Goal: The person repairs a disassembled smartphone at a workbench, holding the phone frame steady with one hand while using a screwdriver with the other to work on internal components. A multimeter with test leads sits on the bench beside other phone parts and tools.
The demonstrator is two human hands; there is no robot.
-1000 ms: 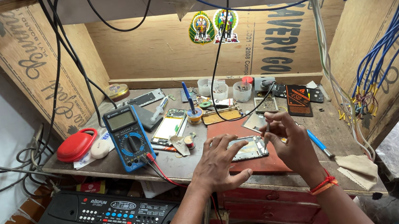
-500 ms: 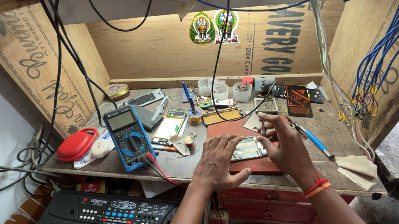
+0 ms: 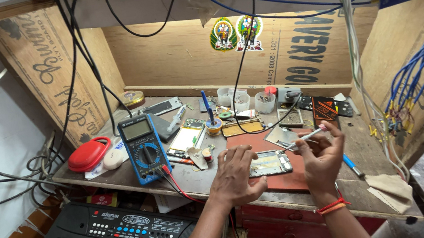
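Now | left hand point(image 3: 237, 175) flat on phone point(image 3: 269, 163) | right hand point(image 3: 321, 154) raised, pinching tool point(image 3: 303, 139)

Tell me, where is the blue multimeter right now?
The blue multimeter stands left of centre on the workbench, between the red case and the left hand.

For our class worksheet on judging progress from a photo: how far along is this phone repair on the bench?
Done: the phone lies opened on the red mat, its insides showing.
In hand: the left hand steadies the phone's left end while the right hand holds a thin tool angled toward it.
Left: loose parts, such as a small frame, lie behind on the bench, and the phone remains unclosed.
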